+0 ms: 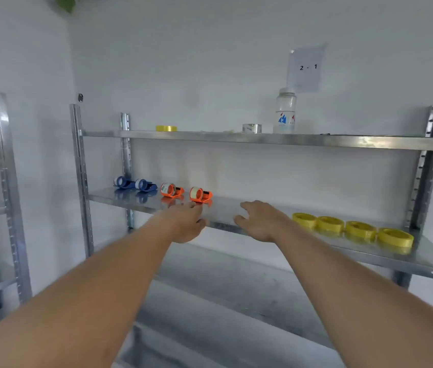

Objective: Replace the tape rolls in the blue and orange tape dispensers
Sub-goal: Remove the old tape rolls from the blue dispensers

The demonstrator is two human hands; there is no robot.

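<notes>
We're reaching both arms at the middle shelf (236,208) of the metal rack. Left hand (187,225) hangs at the front edge just below the near orange dispenser (200,194), fingers curled down, nothing in it, not touching the dispenser. Right hand (260,221) is loosely spread and empty, over the bare stretch of the shelf.

Four dispensers sit in a row at the left end: two blue dispensers (135,184), then the far orange dispenser (171,190), then the near one. Each lies with its long axis roughly along the shelf, roll end left, cutter end pointing right.

Four yellow tape rolls (353,229) lie flat in a line at the right end, holes up, well apart from both hands.
</notes>
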